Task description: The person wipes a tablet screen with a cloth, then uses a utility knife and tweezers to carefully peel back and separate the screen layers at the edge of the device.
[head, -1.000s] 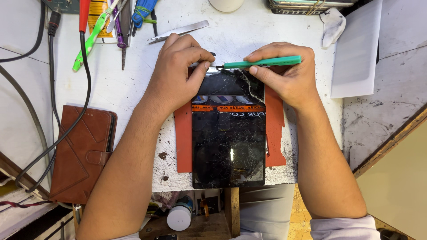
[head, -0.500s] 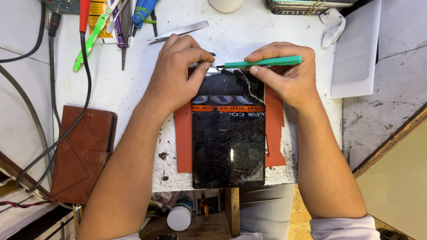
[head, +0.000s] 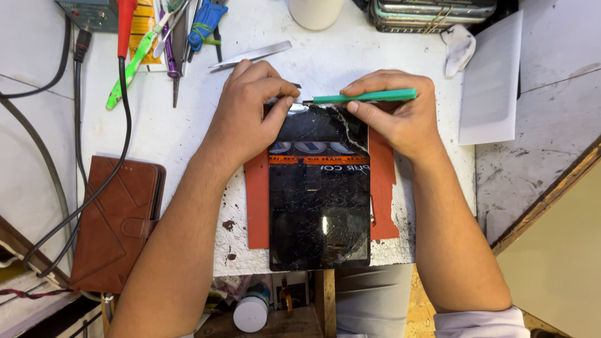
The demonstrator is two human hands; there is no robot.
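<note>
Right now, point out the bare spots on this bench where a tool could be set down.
Bare white bench lies between the brown wallet case and the left hand. A smaller patch sits between the right hand and the white sheet. The far edge is crowded with hand tools, and the cracked tablet on its red mat fills the middle.

Left hand (head: 250, 116) and forearm bare, no rings or watch. Right hand (head: 400, 119) bare; pale rolled sleeve (head: 482, 322) at lower right of frame.

Bright, sharp; perhaps slight edge distortion.
</note>
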